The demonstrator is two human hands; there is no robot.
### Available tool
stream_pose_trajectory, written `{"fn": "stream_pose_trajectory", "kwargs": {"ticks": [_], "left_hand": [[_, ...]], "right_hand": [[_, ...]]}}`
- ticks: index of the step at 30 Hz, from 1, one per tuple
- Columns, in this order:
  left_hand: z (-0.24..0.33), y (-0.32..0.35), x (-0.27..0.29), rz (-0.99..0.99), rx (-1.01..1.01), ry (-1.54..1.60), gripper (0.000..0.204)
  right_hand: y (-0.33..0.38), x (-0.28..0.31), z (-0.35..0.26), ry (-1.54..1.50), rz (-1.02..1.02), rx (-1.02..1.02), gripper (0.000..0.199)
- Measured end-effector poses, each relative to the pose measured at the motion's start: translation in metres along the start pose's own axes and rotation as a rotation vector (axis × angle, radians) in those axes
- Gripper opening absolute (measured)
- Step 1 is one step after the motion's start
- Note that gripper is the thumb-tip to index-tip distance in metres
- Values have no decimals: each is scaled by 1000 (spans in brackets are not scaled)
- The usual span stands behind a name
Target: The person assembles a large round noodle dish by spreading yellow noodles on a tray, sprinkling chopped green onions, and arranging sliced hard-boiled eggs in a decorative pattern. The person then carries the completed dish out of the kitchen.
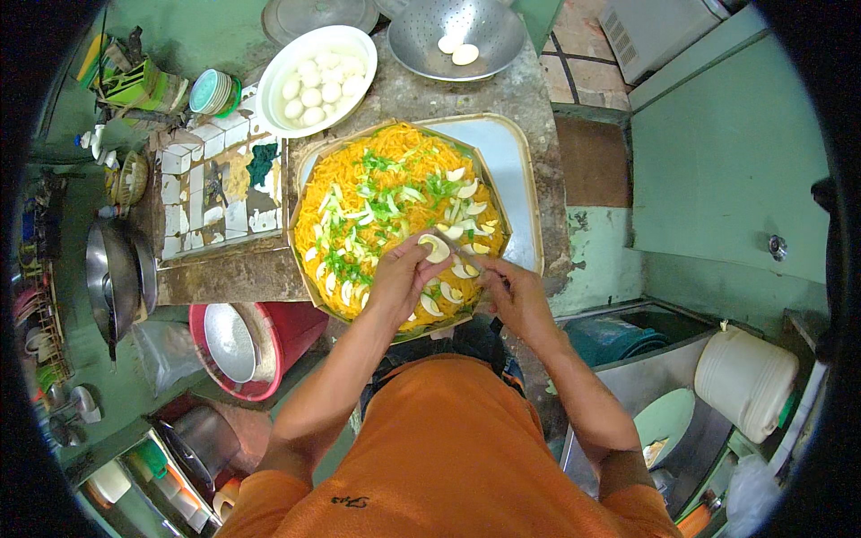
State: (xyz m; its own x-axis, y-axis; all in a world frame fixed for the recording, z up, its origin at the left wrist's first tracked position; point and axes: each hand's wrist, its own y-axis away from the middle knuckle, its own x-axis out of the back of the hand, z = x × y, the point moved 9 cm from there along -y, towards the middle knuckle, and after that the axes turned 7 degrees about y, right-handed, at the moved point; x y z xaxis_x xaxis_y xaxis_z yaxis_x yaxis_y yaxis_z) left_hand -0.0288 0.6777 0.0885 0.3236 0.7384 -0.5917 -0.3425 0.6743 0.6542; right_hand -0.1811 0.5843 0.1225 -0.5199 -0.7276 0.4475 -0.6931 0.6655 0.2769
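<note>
My left hand (399, 273) pinches a cut piece of boiled egg (434, 249) above a big platter of yellow-orange noodles (359, 229). Close by on the right, my right hand (516, 296) has its fingers pressed together; a thin, faint shape reaches from them toward the egg, too blurred to name. White egg slices (430, 306) lie scattered over the noodles, mostly toward the right and front. Chopped green leaves (345, 267) and pale green strips (411, 194) top the rest. The platter's angular rim rests partly over a pale blue tray (516, 175).
Behind the platter stand a white basin (269, 108) of peeled eggs and a metal colander (413, 45) with two eggs. A tiled sink (170, 193) lies left. Below it, a red tub (199, 345) holds a metal bowl (230, 341). A white jug (744, 381) stands at right.
</note>
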Motion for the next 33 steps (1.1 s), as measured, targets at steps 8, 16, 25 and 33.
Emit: {"fn": "stream_pose_trajectory", "kwargs": {"ticks": [8, 16, 25, 33], "left_hand": [[2, 15, 6, 52, -55, -71, 36], [-15, 34, 26, 71, 58, 47, 32], [-3, 21, 25, 44, 13, -141, 33], [-7, 54, 43, 54, 83, -54, 34]], "right_hand": [[33, 4, -37, -39, -51, 19, 27], [51, -21, -7, 9, 6, 31, 25], [45, -37, 1, -409, -130, -391, 25], [79, -57, -12, -232, 17, -106, 26]]}}
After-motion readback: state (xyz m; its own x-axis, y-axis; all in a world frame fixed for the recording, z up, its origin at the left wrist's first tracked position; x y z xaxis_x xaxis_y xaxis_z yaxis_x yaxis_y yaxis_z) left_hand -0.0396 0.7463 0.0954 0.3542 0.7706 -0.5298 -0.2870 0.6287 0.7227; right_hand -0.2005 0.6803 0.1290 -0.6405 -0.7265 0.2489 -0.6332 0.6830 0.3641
